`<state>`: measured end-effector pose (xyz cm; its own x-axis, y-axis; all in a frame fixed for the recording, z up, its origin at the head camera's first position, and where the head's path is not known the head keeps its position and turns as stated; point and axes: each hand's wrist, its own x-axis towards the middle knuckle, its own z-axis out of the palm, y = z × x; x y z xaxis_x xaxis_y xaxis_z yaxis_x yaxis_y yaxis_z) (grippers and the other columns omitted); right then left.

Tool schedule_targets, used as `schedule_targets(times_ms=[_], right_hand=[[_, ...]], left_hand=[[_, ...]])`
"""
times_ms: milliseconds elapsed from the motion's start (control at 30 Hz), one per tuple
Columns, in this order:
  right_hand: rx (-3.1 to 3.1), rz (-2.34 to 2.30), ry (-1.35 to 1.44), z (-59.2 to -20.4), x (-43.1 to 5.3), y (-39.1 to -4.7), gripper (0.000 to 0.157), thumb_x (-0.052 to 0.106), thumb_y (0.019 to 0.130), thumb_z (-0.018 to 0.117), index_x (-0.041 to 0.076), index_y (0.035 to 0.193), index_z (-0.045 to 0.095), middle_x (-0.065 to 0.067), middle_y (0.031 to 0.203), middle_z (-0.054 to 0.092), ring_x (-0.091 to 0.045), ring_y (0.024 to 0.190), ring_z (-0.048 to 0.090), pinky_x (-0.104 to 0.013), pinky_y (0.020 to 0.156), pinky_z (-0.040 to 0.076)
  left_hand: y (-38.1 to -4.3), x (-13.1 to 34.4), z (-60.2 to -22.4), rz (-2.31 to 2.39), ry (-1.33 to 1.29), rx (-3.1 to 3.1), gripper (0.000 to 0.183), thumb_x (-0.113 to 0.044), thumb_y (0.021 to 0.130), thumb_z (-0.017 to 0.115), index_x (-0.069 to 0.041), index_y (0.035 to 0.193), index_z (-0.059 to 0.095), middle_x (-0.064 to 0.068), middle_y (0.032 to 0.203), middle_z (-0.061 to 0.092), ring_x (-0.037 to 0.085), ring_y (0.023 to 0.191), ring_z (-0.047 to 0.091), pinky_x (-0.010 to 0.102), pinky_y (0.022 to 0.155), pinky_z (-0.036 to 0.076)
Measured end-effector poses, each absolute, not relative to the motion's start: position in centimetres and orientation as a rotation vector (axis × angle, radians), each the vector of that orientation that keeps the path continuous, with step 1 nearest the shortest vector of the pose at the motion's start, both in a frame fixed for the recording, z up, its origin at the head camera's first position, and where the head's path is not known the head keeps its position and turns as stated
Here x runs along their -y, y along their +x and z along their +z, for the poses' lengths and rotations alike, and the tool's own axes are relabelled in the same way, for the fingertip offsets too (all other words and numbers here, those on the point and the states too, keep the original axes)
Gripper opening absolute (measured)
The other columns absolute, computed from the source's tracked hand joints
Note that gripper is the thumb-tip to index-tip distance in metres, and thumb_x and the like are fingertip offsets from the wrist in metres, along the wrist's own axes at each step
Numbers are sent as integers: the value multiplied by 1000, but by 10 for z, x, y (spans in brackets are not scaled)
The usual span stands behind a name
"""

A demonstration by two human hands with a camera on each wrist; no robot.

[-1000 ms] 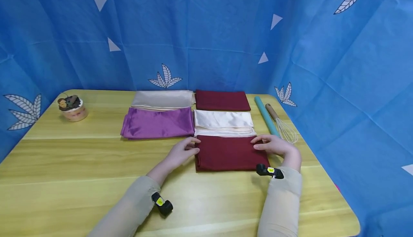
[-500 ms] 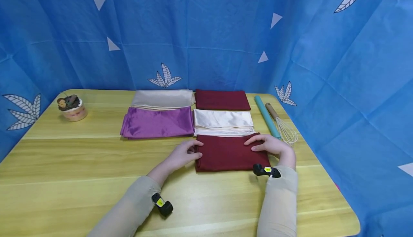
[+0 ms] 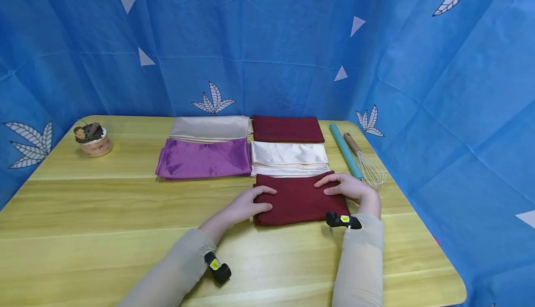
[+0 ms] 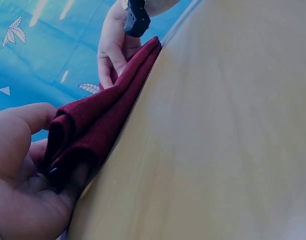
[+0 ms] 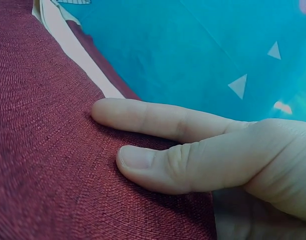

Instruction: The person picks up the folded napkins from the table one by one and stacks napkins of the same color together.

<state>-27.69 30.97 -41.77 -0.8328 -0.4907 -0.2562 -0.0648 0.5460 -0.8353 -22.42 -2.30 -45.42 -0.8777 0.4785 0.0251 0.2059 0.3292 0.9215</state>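
Observation:
A folded dark red cloth (image 3: 298, 200) lies at the front of the group of cloths. At its left end, my left hand (image 3: 244, 208) grips it, index finger and thumb over the top; in the left wrist view a finger reaches in below the loose folds (image 4: 90, 122). My right hand (image 3: 351, 189) holds the opposite end. In the right wrist view its thumb and index finger (image 5: 153, 117) lie flat on the weave, and its other fingers are mostly hidden beneath.
Behind lie folded white (image 3: 288, 153), purple (image 3: 205, 158), silver-grey (image 3: 211, 127) and another dark red cloth (image 3: 287, 129). A teal rod (image 3: 346, 151) and a whisk (image 3: 368, 165) are to the right, and a decorated cup (image 3: 96, 142) stands far left. A blue curtain (image 3: 288, 33) borders the table.
My left hand has shifted rightward and further over the cloth's end. My right hand has slid slightly left onto the cloth. The front cloth's left and upper edges have moved a little.

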Motion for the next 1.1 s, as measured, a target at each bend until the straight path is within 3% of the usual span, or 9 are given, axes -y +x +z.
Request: schedule_targets(times_ms=[300, 533, 933, 1100], right_hand=[[-2326, -1237, -469, -413, -305, -278, 32, 6, 91, 62, 1, 122, 63, -19, 126, 53, -30, 107, 54, -33, 86, 49], [-2301, -1258, -456, -414, -305, -282, 35, 12, 91, 63, 2, 125, 62, -17, 126, 54, -25, 104, 58, -32, 87, 49], [-2334, -1577, -365, -408, -302, -275, 34, 19, 90, 66, -1, 118, 63, -13, 120, 54, -21, 98, 56, -29, 76, 52], [-2241, -1694, -341, -404, -300, -275, 31, 19, 92, 64, 1, 117, 62, -12, 118, 53, -21, 89, 61, -31, 74, 53]], left_hand=[[-226, 11, -458, 1517, 802, -2368, 40, -10, 87, 65, -15, 126, 60, 4, 131, 56, 22, 123, 47, 42, 103, 34], [-225, 12, -456, 1649, 705, -2395, 28, -1, 84, 64, -13, 109, 67, 5, 121, 61, 23, 119, 50, 44, 100, 36], [-231, 27, -444, 1686, 675, -2432, 25, -3, 84, 67, -14, 106, 69, 5, 118, 62, 24, 117, 51, 44, 101, 36], [-241, 38, -436, 1691, 660, -2460, 24, -2, 83, 69, -12, 104, 69, 6, 117, 63, 23, 117, 51, 42, 102, 35]])
